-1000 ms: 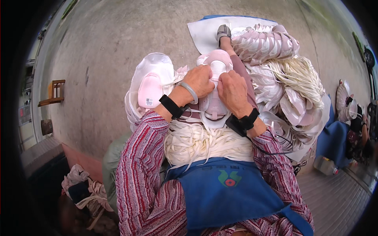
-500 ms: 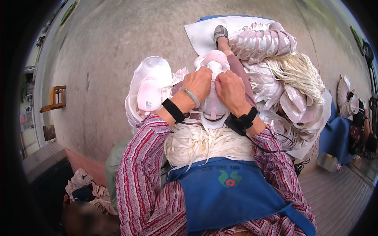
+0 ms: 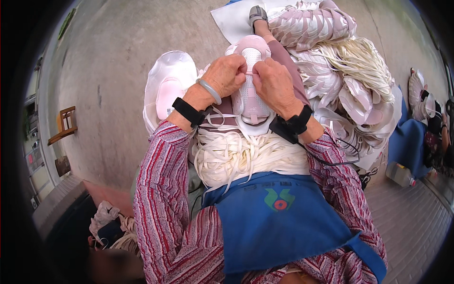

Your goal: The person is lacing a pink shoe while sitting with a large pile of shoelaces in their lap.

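Note:
A pink and white shoe upper point(image 3: 250, 104) lies lengthwise over my lap, its toe pointing away from me. My left hand point(image 3: 221, 75) is closed at the left side of its lacing opening, and my right hand point(image 3: 276, 87) pinches at the right side. A short light strip of shoelace point(image 3: 250, 73) spans between the fingertips; its ends are hidden in my fingers. Below the upper, a thick heap of cream laces point(image 3: 246, 158) covers my lap. A loose lace loops beside my left wrist.
Left of my knee sits another white and pink shoe upper point(image 3: 171, 92). On the right are stacked uppers point(image 3: 312, 26) and a bundle of laces point(image 3: 362, 64). A wooden stool point(image 3: 66, 124) stands far left, and a plastic jug point(image 3: 400, 173) at right.
The shoe upper and both hands appear higher in the picture, as does most of the scene. Both hands stay closed at the lacing opening, with the fingertips slightly farther apart.

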The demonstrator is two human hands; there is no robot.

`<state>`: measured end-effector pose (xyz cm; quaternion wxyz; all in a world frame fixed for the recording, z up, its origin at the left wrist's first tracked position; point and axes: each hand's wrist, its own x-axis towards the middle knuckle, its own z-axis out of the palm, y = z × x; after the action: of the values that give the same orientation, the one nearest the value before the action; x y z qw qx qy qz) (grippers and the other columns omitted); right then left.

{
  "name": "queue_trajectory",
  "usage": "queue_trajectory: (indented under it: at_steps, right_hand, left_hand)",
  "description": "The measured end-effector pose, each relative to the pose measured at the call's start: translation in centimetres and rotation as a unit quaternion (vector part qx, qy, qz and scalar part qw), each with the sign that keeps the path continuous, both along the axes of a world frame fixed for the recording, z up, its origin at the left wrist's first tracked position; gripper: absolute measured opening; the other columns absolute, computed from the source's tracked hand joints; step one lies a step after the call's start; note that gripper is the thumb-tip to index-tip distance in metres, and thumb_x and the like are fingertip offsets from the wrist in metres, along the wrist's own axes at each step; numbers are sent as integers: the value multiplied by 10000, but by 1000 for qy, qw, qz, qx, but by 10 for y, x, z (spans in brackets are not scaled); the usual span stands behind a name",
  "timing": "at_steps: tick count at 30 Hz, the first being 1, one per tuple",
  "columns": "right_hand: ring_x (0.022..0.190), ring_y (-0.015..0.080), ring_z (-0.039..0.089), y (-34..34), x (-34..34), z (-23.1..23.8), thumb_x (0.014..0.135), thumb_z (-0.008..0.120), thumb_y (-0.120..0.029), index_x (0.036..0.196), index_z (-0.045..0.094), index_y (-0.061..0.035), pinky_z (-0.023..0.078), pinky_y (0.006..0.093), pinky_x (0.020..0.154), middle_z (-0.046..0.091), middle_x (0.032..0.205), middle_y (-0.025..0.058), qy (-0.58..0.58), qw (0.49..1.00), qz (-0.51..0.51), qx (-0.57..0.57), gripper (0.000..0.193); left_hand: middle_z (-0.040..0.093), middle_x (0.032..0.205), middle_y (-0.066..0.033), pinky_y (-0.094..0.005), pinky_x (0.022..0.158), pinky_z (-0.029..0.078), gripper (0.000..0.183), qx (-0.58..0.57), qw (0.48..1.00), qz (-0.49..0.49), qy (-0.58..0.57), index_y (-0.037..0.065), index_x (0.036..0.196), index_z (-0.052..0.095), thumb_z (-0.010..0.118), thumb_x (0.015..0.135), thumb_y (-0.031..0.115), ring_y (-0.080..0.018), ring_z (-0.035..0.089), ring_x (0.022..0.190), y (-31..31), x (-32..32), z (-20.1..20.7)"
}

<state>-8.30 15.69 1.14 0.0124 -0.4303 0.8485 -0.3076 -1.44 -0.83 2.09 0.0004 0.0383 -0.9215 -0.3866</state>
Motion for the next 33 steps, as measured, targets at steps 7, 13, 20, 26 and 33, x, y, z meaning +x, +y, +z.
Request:
queue_trajectory:
  at_steps: [7,13,20,26,33]
  right_hand:
    - [775,315,579,4,2,-4,776,653,-95,814,613,-52,433,427,684,567,807,128,1,999,6,-41,70]
    - [771,322,584,7,-1,-5,797,642,-87,838,623,-42,454,424,682,577,809,129,-2,999,5,-40,64]
    - [813,311,589,22,-12,-2,794,658,-136,901,642,-67,449,420,724,592,846,124,-98,992,-21,-71,128]
    - [786,302,621,36,-32,11,805,641,-96,928,645,-37,496,383,694,623,852,127,-128,983,-69,-112,137]
    - [820,316,627,4,-6,20,862,602,-72,1045,620,-49,501,381,685,610,923,124,-72,972,137,-175,186]
  left_hand:
    - [526,661,-8,-253,443,443,61,115,983,21,-144,38,788,570,593,808,91,-104,507,527,-6,-5,12]
    - [590,693,-99,-330,498,476,107,87,985,-31,-145,32,808,566,584,842,132,-194,564,534,-7,-12,12]
    - [512,619,20,-207,401,424,121,231,938,-30,-259,90,855,540,589,916,181,-68,508,441,-20,-13,13]
    - [499,604,34,-193,406,431,171,250,926,21,-281,81,884,528,616,920,223,-57,502,432,-39,3,23]
    - [506,660,41,-182,409,416,127,266,937,110,-196,77,891,519,585,918,181,-42,494,454,-19,35,31]
